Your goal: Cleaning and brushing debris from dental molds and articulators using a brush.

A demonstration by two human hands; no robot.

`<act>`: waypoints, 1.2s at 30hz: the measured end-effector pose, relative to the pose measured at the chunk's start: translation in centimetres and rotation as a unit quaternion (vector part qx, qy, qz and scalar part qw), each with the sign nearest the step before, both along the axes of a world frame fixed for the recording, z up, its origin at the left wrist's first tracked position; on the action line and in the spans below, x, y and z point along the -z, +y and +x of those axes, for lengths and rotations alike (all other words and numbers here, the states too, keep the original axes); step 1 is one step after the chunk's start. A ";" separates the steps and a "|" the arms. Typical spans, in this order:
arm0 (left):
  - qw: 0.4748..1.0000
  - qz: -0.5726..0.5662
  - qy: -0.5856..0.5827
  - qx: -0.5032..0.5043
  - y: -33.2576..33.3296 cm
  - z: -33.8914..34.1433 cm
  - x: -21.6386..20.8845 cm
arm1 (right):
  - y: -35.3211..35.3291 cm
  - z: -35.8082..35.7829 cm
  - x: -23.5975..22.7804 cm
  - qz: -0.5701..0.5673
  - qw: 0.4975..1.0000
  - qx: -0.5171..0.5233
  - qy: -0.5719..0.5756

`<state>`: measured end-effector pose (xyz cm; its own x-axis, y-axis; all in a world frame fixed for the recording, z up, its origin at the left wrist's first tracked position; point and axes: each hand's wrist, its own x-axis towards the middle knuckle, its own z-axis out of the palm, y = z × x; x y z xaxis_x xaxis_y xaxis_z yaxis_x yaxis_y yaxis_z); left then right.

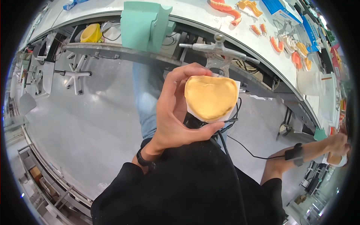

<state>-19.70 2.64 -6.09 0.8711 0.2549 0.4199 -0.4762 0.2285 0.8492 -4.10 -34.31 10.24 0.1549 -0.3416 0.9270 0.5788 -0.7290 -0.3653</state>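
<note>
1. Head view, location: yellow dental cast (210, 97) sits in the left hand (168, 112), its broad flat face toward the camera, a white piece (238, 87) showing behind it. It is held off the surface (191, 11), over the person's lap, with bare floor (93, 131) visible to either side.

2. Head view, risk: a drop looks the likeliest mishap. One hand alone bears the cast, gripping near its edges; a slackening thumb could let it tip out on the unsupported right side and chip or break on the floor.

3. Head view, risk: black cable (234, 168) runs just below the cast and could snag the thumb or tug during a turn. The metal crossbar (219, 48), close beyond, might knock the rim if the hand swings forward.

4. Head view, left fingers (178, 77): spread about as wide as the cast, curled around its left side; forefinger along the upper edge, thumb beneath the lower. Grip appears firm.

5. Head view, right hand (337, 144): far right, fingers bent, beside a pale object (335, 159). Blur and rim distortion; cannot tell how far open, or whether it holds anything.
</note>
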 end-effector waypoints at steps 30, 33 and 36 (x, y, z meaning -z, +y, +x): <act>0.947 -0.259 0.150 0.117 -1.9 -3.0 2.6 | 16.7 -15.9 13.7 0.224 0.654 -0.654 0.306; 0.953 -0.243 0.162 0.087 -2.0 -3.1 2.1 | 17.0 -15.8 13.6 0.231 0.655 -0.657 0.294; 0.964 -0.214 0.138 0.083 -1.9 -2.9 2.5 | 16.2 -15.8 13.7 0.204 0.694 -0.628 0.287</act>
